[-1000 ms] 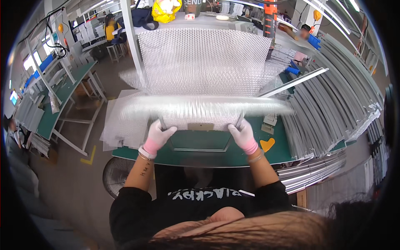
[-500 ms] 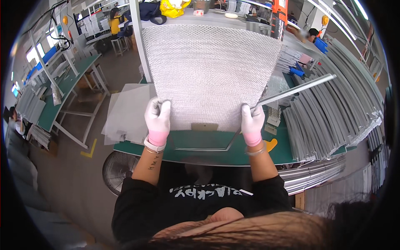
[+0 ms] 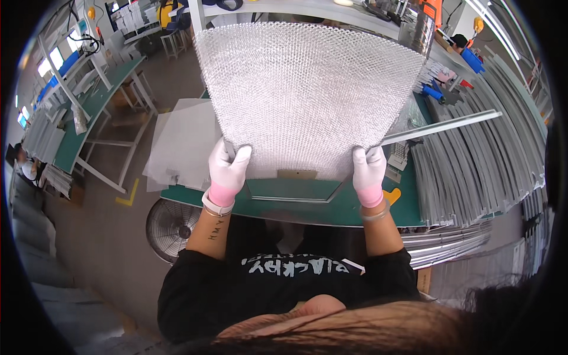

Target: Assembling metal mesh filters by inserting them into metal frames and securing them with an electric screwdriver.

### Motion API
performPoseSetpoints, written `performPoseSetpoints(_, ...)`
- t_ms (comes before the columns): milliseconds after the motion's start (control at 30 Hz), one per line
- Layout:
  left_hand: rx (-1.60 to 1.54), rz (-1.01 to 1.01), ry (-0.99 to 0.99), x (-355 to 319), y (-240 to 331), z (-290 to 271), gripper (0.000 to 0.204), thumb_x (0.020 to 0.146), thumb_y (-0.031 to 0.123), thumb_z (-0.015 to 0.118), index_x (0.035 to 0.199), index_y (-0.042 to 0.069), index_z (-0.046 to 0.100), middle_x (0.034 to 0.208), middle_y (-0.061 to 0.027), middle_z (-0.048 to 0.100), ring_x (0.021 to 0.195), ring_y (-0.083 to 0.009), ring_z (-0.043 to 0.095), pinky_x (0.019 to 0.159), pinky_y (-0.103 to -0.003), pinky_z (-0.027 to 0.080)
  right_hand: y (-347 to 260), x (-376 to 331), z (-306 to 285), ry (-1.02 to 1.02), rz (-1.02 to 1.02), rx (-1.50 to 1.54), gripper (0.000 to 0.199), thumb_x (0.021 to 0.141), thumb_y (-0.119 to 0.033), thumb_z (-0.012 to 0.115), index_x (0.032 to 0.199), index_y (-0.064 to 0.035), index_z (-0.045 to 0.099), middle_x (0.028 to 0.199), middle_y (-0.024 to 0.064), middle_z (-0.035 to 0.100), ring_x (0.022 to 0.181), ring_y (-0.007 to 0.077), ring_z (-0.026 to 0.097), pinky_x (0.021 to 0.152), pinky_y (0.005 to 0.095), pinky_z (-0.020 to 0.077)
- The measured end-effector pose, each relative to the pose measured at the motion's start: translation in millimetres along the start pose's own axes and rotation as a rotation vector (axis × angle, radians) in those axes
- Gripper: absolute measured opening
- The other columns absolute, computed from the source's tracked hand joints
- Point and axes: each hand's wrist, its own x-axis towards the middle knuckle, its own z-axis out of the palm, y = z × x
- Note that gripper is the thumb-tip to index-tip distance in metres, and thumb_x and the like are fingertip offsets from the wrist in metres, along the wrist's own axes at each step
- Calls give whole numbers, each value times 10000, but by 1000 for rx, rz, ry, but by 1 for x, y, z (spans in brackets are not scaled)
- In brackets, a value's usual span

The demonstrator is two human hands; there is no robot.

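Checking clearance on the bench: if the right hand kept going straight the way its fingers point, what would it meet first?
The right hand already grips the mesh sheet; beyond it, probably the long metal strip, though depth is unclear.

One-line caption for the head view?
Both gloved hands, left hand and right hand, hold a mesh sheet upright over a green bench.

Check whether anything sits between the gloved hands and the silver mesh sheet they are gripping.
Nothing visible does. The left hand pinches the mesh sheet at its lower left corner and the right hand at its lower right corner, with only the white gloves between skin and mesh. The sheet is held up above the green table.
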Motion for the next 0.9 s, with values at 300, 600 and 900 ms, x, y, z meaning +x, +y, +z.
performPoseSetpoints(300, 318, -221, -111, -72, -76, -44, 232, 873, 50, 600, 1084, -45, 612, 935, -48, 663, 833, -102, 590, 770, -267, 482, 57, -78, 3, -92, 172, -27, 275, 945, -143, 588, 1149, 41, 594, 1032, 99, 683, 951, 184, 631, 868, 321, 483)
performPoseSetpoints(600, 171, -434, -309, -77, -88, -61, 315, 884, 54, 624, 1185, -30, 590, 1073, -58, 662, 990, -157, 618, 888, -303, 485, 92, -105, -12, -196, 307, -37, 314, 933, -169, 627, 1172, 31, 595, 996, 90, 698, 921, 186, 648, 849, 322, 499)
performPoseSetpoints(900, 194, -581, -750, -60, -97, -81, 580, 831, 75, 729, 1359, 7, 499, 1308, -83, 581, 1194, -197, 531, 1031, -358, 423, 83, -100, -13, -526, 626, 98, 573, 759, -97, 812, 1263, 24, 570, 1218, 89, 637, 1131, 188, 586, 1018, 352, 446)
